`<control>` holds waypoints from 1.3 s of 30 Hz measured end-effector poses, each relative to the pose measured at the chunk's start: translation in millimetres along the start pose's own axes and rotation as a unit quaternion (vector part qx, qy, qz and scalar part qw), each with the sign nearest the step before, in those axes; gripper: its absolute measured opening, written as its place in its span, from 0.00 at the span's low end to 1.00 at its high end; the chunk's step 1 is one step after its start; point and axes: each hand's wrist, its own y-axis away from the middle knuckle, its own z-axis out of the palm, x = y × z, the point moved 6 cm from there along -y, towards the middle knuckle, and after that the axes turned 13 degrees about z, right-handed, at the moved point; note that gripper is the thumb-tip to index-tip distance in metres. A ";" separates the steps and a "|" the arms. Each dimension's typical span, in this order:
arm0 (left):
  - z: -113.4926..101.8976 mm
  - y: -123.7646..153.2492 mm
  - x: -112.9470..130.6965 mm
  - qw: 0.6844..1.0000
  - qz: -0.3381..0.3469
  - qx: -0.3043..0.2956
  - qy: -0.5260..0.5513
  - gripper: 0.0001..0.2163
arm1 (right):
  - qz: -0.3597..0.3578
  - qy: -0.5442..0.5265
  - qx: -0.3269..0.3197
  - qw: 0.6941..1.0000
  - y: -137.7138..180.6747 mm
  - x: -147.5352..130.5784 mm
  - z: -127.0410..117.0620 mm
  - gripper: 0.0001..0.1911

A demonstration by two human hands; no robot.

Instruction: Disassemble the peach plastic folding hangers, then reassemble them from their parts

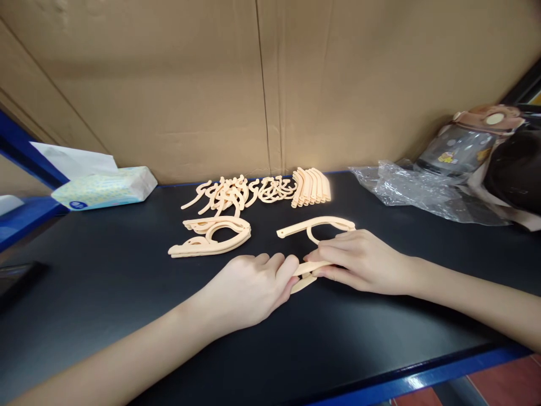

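My left hand [249, 287] and my right hand [359, 259] meet at the middle of the black tabletop [105, 293], both with fingers pressed round a peach plastic hanger [315, 225]. Its curved upper arm arches above my right hand; its lower ends lie pinched between the fingertips of both hands. A stack of assembled peach hangers [211, 237] lies just beyond my left hand. Farther back lie a row of loose peach hook parts [240, 192] and a bundle of straight peach pieces [311, 186].
A tissue pack [105, 186] sits at the back left by a blue shelf rail [25, 158]. Crumpled clear plastic [414, 189], a lidded bottle [465, 144] and a dark bag lie at the back right. A cardboard wall stands behind. The blue table edge [422, 378] runs in front.
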 end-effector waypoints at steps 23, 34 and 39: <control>-5.6 2.0 -4.5 0.999 -0.027 -0.008 -0.028 0.09 | 0.020 0.047 0.154 0.987 -1.7 19.6 -30.9 0.09; -8.1 1.2 -2.6 0.999 -0.015 -0.011 -0.028 0.07 | 0.068 0.047 0.122 0.989 -6.2 34.7 -26.7 0.12; -9.3 2.4 -2.0 0.999 -0.021 -0.021 -0.033 0.06 | 0.082 0.042 0.065 0.994 -9.0 34.2 -22.2 0.15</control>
